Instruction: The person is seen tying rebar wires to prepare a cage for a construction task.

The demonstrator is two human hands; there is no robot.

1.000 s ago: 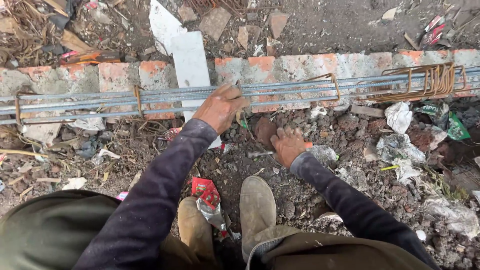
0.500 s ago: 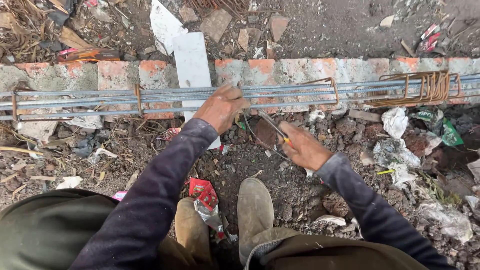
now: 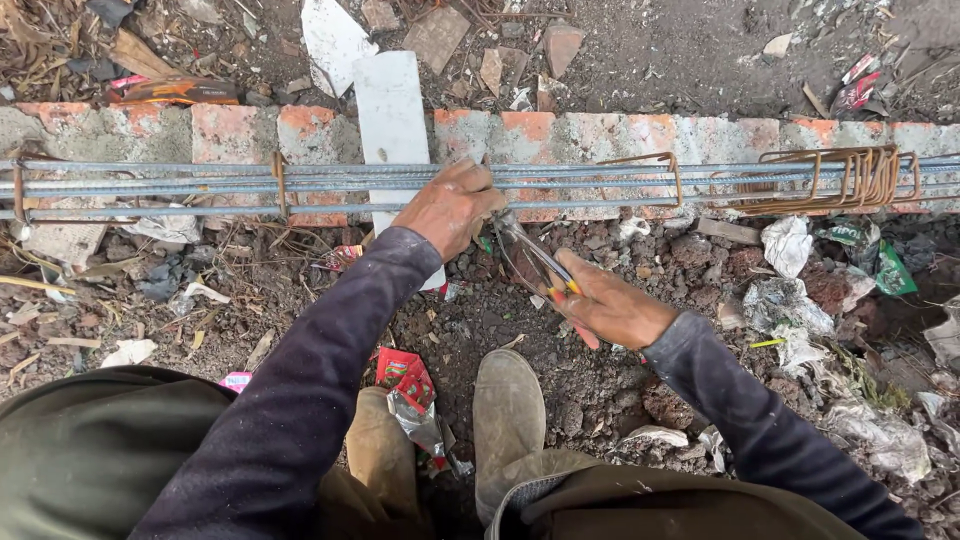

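Several long steel rebars (image 3: pixel 600 180) run left to right over a low brick edge (image 3: pixel 240 130), tied by rusty stirrups. My left hand (image 3: pixel 450 205) grips the rebars at a stirrup near the middle. Just below and right of it, my right hand (image 3: pixel 605 305) holds a thin metal hook tool (image 3: pixel 535 255) with a coloured handle, its tip pointing up at the spot under my left hand. Both arms are in dark sleeves.
A bunch of rusty stirrups (image 3: pixel 840 178) hangs on the bars at the right. A white board (image 3: pixel 390 120) lies across the bricks. My two boots (image 3: pixel 505 420) stand on rubble, with crumpled wrappers (image 3: pixel 410 385) and paper scraps (image 3: pixel 790 245) around.
My right hand rose from the rubble with the hook tool and moved up towards the bars. My left hand stayed on the rebars.
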